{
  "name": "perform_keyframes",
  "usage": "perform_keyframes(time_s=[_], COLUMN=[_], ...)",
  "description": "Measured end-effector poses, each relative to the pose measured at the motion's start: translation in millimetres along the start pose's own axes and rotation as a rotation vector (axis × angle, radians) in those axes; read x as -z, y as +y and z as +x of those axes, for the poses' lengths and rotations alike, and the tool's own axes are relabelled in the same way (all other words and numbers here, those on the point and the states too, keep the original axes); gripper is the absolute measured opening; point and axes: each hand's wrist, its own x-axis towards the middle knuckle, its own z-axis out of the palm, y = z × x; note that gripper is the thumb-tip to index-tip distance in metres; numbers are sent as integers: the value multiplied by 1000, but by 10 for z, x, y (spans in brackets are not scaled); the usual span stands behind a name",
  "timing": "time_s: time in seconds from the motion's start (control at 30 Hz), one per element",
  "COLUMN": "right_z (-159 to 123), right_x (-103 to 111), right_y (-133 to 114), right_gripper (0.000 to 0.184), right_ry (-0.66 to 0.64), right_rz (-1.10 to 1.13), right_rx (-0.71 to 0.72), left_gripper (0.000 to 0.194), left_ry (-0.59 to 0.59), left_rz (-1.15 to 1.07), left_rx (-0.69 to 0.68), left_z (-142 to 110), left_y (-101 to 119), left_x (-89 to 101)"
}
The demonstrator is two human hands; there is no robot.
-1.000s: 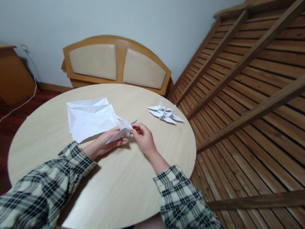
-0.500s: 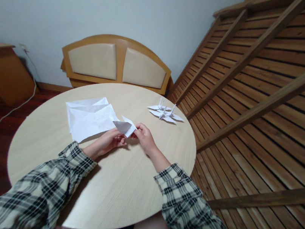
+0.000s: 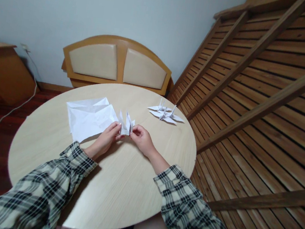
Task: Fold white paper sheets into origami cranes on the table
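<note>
Between my hands, a little above the table, is a small piece of folded white paper (image 3: pixel 126 126) with pointed flaps sticking up. My left hand (image 3: pixel 108 138) pinches its left side between thumb and fingers. At its right edge the fingertips of my right hand (image 3: pixel 142 139) are closed on the paper. Creased white sheets (image 3: pixel 90 118) lie flat on the table just beyond and left of my left hand. Farther off to the right, several finished white paper cranes (image 3: pixel 164 115) stand close together with wings spread.
The round pale wooden table (image 3: pixel 119 186) is in front of me. Behind it stands a headboard (image 3: pixel 114 80) with cream panels against the wall. A slatted wooden frame (image 3: pixel 256 107) leans close on the right. At left are a wooden desk (image 3: pixel 2 65) and a white cable (image 3: pixel 3 117).
The folded paper has turned in my hands, so its flaps now point upward. My left hand has shifted its fingers from beneath the paper to a pinch on its left side.
</note>
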Motion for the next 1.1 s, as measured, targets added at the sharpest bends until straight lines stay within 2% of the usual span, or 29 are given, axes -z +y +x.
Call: perform_keyframes(time_s=[0.2,0.37,0.47,0.53,0.63,0.8,0.93,1.0,1.1], right_z=[-7,-31,-60,-75,-86,-71,-47,-41,-38], right_x=[3,-14,-37,-49,-59,-63,-28,-1,26], right_y=[48,54,12,-13,-14,67,121,111,50], right_gripper=[10,12,10,9,13,19,52,60,49], right_ry=[-44,16,69,96,73,39,72,80,23], right_rz=[-35,-230,-372,-405,-416,-347,-283,-331,-411], right_rx=[-78,50,151,195,231,228,191,208,272], left_gripper=[24,25,19,23,28,22,19,17,13], left_ry=[-32,96,13,-61,-106,-70,-74,-87,-104], left_rz=[206,420,528,544,540,472,441,442,483], left_rx=[-93,-338,-368,-353,-344,-391,-415,-420,-450], left_z=[24,43,14,-18,-50,-7,31,25,-2], left_y=[-25,-65,-36,-8,12,-12,-22,-11,10], left_x=[46,63,34,1,-36,1,51,56,43])
